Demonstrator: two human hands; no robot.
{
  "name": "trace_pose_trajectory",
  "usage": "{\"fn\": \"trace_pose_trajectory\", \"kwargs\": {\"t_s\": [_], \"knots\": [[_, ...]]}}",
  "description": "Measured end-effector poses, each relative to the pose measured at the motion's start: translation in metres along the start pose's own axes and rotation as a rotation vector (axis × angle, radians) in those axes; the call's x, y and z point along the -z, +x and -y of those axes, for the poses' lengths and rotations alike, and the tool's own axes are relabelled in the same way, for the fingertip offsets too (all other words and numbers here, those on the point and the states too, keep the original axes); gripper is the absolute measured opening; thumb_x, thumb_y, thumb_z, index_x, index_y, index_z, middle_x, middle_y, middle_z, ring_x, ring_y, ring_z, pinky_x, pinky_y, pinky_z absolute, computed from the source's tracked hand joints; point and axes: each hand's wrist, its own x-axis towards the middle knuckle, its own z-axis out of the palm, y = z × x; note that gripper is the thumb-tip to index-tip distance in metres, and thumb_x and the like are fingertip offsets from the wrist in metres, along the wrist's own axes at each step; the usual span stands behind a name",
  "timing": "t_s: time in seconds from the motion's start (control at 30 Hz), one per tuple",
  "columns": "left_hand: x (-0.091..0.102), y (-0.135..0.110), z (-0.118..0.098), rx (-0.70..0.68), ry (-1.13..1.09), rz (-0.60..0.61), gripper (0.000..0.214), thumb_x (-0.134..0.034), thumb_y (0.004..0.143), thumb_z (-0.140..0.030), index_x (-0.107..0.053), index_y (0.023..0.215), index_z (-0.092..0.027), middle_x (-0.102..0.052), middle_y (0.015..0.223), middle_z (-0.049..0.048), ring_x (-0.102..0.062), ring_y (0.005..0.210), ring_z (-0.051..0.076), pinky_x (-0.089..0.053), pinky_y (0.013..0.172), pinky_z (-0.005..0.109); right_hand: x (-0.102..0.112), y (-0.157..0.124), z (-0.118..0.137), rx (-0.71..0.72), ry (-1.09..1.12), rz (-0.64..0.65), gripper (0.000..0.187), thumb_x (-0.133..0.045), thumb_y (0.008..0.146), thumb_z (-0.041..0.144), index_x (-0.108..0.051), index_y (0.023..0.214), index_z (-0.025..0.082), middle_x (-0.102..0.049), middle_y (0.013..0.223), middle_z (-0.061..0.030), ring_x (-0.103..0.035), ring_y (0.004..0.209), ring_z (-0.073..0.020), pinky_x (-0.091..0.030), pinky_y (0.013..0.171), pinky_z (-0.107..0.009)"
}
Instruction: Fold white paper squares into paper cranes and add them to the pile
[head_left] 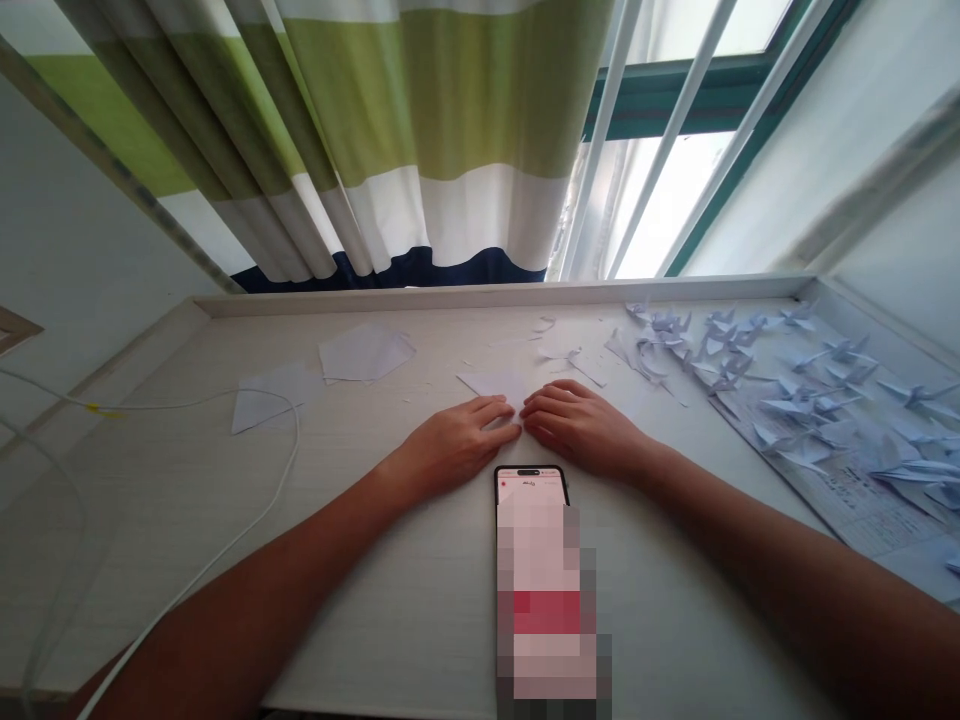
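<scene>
Many folded cranes [808,406] at right; one paper piece [496,384] apparently in work.
Left hand [466,440] and right hand [581,425] nearly meet at its near edge, mid-bench [187,500]; grip indeterminate. Loose sheets [364,354] appear unfolded.

phone [534,590]: mostly pixelated | paper [495,383]: partly behind hands [461,440] [585,425] | cable [298,425]: cropped
</scene>
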Motion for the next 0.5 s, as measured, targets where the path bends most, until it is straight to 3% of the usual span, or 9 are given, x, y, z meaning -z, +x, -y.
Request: {"fn": "trace_pose_trajectory", "kwargs": {"t_s": [0.27,0.5], "knots": [[-0.001,-0.005,-0.002,0.035,-0.043,-0.003,0.037,-0.044,0.103,-0.014,-0.064,0.134,-0.021,-0.066,0.142,0.0116,-0.053,0.144,0.025,-0.049,0.118,0.044,-0.003,0.003,-0.002,-0.067,0.081,-0.017,0.028,-0.045,0.106,0.020,-0.072,0.101,0.017,-0.076,0.102,-0.0116,-0.067,0.094,-0.0256,-0.052,0.094,-0.045],[-0.004,-0.011,0.001,0.087,-0.164,-0.042,0.039,-0.046,0.104,-0.020,-0.064,0.139,-0.022,-0.064,0.148,0.0081,-0.053,0.145,0.021,-0.045,0.122,0.040,-0.001,-0.004,-0.003,-0.147,0.277,-0.054,0.021,-0.054,0.102,0.025,-0.075,0.107,0.021,-0.077,0.113,-0.0090,-0.071,0.104,-0.0243,-0.054,0.098,-0.043]]}}
